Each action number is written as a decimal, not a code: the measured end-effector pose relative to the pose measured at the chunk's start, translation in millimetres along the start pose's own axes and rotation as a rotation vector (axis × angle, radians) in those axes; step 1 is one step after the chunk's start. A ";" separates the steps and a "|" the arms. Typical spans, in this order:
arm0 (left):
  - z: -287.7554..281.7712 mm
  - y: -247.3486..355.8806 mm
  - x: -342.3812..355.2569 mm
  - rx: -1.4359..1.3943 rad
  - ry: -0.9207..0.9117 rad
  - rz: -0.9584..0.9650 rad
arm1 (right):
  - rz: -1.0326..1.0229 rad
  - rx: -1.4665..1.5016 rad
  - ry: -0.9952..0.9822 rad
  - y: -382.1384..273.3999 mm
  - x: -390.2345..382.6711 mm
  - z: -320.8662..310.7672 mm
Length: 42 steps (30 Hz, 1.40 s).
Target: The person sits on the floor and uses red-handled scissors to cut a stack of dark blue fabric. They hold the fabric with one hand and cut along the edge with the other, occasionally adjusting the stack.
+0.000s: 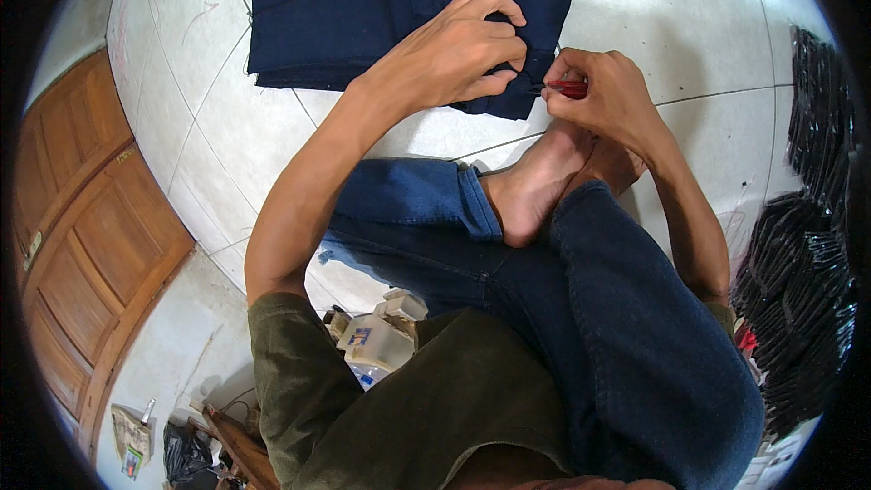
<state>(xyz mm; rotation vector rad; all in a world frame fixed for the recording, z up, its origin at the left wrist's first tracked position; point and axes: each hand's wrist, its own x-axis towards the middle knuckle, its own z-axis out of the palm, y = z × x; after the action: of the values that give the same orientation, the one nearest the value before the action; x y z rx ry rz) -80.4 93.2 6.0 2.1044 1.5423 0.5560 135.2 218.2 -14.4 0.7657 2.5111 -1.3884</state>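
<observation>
A piece of dark navy fabric (318, 36), with seams and frayed edges, lies on the floor in front of me. My left hand (463, 47) rests over its near right part. The fingers are bent, with thumb and a fingertip close together on the cloth near its corner. In my right hand (606, 91), beside that corner, is a small red-handled tool (570, 89) with a thin dark tip pointing left at the fabric. The fingers wrap round the handle and hide much of it, so its exact kind does not show.
My bare foot (526, 183) and crossed legs in blue jeans (635, 308) lie just below the hands. Bundled black strips (794, 299) are piled at the right. A pale plastic container (381, 342) sits by my left side. A wooden door (100, 227) stands far left. White tiles (671, 18) cover the floor.
</observation>
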 end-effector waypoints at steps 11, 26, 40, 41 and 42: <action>3.9 -1.0 -2.4 0.019 0.005 -0.011 | 0.007 0.023 -0.007 -0.3 2.0 1.5; 21.9 31.8 -11.3 0.268 -0.092 0.056 | 0.122 0.178 0.128 29.3 -22.7 -25.9; 32.7 43.2 -23.2 0.347 0.003 -0.021 | 0.267 0.429 0.085 30.2 -0.8 -6.6; 33.0 43.2 -23.2 0.346 0.009 -0.017 | 0.268 0.423 0.071 30.8 2.3 -7.5; 33.7 43.0 -23.0 0.345 0.015 -0.013 | 0.269 0.416 0.056 30.9 4.3 -8.4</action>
<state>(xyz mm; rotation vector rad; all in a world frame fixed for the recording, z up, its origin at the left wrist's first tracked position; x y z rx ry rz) -34.7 55.7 3.0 2.3412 1.7624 0.3184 148.1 240.1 -34.3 1.1799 2.0737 -1.8251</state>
